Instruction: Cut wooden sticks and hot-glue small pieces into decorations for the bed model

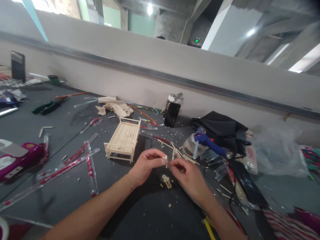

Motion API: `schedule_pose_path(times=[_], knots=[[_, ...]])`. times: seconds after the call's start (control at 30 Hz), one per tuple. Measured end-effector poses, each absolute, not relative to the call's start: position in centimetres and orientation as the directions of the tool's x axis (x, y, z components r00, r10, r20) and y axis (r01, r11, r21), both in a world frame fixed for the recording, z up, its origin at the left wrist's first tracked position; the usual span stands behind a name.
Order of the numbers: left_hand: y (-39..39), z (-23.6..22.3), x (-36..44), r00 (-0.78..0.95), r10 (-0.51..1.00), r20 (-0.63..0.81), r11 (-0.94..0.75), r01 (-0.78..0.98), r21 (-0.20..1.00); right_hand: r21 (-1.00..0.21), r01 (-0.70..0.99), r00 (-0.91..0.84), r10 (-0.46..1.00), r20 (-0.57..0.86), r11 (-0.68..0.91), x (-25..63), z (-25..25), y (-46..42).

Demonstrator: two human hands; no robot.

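Observation:
My left hand (146, 164) pinches a small pale wooden piece (166, 159) between thumb and forefinger. Close beside it on the right, my right hand (187, 173) has its thumb and fingers pressed together; whatever lies between them is too small to make out. Beneath the hands, a little heap of pale wooden figures or scraps (167, 181) lies on the dark table. A miniature bed made of thin sticks (123, 136) stands left of my left hand, with a few tiny pieces on its slats. Loose thin sticks (178, 152) lie just beyond my right hand.
A blue glue gun (212, 144) rests by a clear round container (187, 145) at right. A phone (172, 114) stands upright near the wall. Plastic-wrapped red strips (70, 166), green-handled pliers (48, 106) and a purple device (22, 160) lie left. A black bag (220, 125) sits behind.

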State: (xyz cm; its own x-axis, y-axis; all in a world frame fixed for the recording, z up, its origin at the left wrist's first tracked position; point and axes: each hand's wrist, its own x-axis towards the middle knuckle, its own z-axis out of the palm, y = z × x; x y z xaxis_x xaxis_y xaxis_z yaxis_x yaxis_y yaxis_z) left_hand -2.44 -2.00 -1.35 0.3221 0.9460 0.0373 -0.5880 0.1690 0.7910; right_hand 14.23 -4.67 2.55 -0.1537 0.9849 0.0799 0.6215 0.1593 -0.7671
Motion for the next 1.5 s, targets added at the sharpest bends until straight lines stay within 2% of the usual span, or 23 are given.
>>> schedule_pose_path(times=[0.13, 0.33, 1.0, 1.3, 1.4, 1.5], knots=[[-2.0, -1.8, -2.4, 0.371, 0.928, 0.037, 0.171, -0.511, 0.843, -0.8, 0.561, -0.083, 0.976, 0.203, 0.214, 13.9, 4.0, -4.8], [-1.9, -1.9, -2.4, 0.381, 0.924, 0.015, 0.184, -0.48, 0.858, -0.837, 0.475, -0.099, 0.961, 0.257, 0.272, 13.3, 3.6, -5.1], [-2.0, -1.8, -2.3, 0.368, 0.929, -0.038, 0.213, -0.448, 0.868, -0.746, 0.569, -0.085, 0.927, 0.365, 0.346, 13.0, 2.6, -5.4], [-2.0, -1.9, -2.4, 0.385, 0.923, -0.008, 0.207, -0.479, 0.853, -0.719, 0.591, -0.074, 0.912, 0.403, 0.365, 13.1, 2.7, -5.9], [-2.0, -1.8, -2.4, 0.376, 0.927, 0.017, 0.191, -0.509, 0.839, -0.659, 0.651, -0.039, 0.884, 0.465, 0.376, 14.0, 4.1, -7.0], [-1.9, -1.5, -2.5, 0.35, 0.935, 0.062, 0.163, -0.577, 0.8, -0.447, 0.816, 0.023, 0.753, 0.657, 0.366, 16.5, 6.4, -7.1]])
